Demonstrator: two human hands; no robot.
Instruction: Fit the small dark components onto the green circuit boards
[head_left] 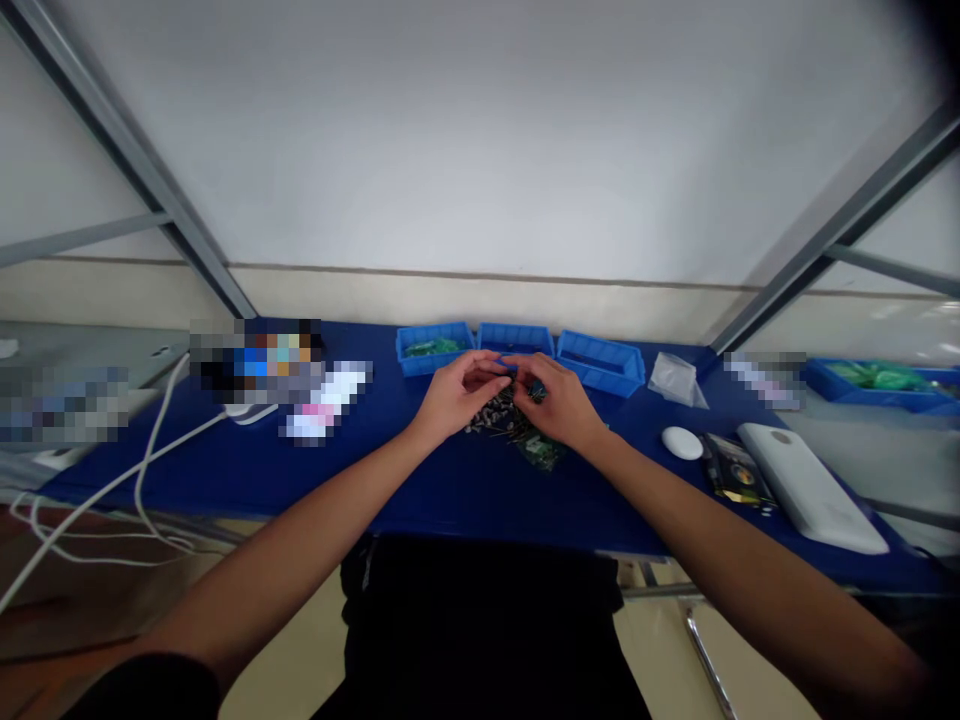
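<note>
We see the left hand (459, 392) and right hand (559, 400) meeting fingertip to fingertip over a pile of small leaded components (501, 418) mid-table, both pinched shut on a tiny part too small to name; its axis and heading we cannot tell. A green circuit board (541, 452) lies just under the right wrist; three blue bins (600, 362) line the far edge just behind the hands; bare blue tabletop (420, 480) lies open toward the near edge, with a white mouse (682, 442) well to the right.

There is one view only, from the person's head, facing forward and down over both outstretched forearms onto the blue desk (420, 490), near enough that the white wall (480, 140) fills the upper half.
</note>
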